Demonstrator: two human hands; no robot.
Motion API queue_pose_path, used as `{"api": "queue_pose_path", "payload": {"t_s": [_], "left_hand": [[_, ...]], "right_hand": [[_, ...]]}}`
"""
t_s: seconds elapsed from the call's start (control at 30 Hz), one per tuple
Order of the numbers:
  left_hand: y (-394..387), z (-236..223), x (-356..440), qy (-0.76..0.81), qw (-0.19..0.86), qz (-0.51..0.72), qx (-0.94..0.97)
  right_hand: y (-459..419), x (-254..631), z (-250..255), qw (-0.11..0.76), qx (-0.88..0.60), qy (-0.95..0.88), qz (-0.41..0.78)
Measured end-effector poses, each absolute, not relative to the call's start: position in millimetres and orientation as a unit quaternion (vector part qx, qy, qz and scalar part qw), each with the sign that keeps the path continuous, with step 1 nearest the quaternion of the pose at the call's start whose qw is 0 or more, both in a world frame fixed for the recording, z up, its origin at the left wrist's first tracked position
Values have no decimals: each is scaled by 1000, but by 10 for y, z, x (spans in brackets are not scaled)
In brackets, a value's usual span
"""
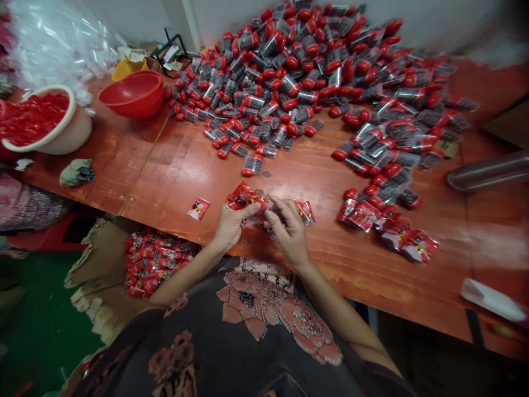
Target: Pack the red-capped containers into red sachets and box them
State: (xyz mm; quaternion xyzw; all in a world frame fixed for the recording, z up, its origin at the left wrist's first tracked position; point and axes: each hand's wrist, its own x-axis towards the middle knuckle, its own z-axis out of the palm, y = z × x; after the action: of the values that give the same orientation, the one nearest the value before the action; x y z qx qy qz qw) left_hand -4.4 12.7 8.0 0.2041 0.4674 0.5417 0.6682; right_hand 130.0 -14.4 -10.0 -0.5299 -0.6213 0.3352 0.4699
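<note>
Your hands work a red foil packet (243, 197) above the tabletop (124, 182).
The fingers of your left hand (228, 227) clamp the packet; those of your right hand (288, 231) curl in against it, their grip too hidden to tell. The next move calls for a steady hold, with red-capped clear tubes (289, 82) heaped beyond.

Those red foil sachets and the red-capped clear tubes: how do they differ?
The sachets are flat printed packets in a small cluster; the tubes are rigid see-through cylinders in a far larger heap, showing dark contents. Both are red-marked and lie on the wooden table.
</note>
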Motion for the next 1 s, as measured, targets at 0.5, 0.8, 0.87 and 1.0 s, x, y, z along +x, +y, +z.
{"api": "queue_pose_path", "payload": {"t_s": [0.5, 0.8, 0.87, 1.0], "left_hand": [[36, 58, 67, 463, 596, 633, 172], [8, 43, 16, 456, 642, 571, 231], [40, 49, -34, 468, 636, 564, 241], [74, 46, -105, 497, 650, 511, 262]], "right_hand": [[-286, 1188, -209, 490, -537, -651, 217], [-247, 1237, -168, 533, -518, -582, 329], [-242, 1261, -155, 523, -489, -570, 403], [-258, 1262, -143, 525, -488, -528, 455]]}}
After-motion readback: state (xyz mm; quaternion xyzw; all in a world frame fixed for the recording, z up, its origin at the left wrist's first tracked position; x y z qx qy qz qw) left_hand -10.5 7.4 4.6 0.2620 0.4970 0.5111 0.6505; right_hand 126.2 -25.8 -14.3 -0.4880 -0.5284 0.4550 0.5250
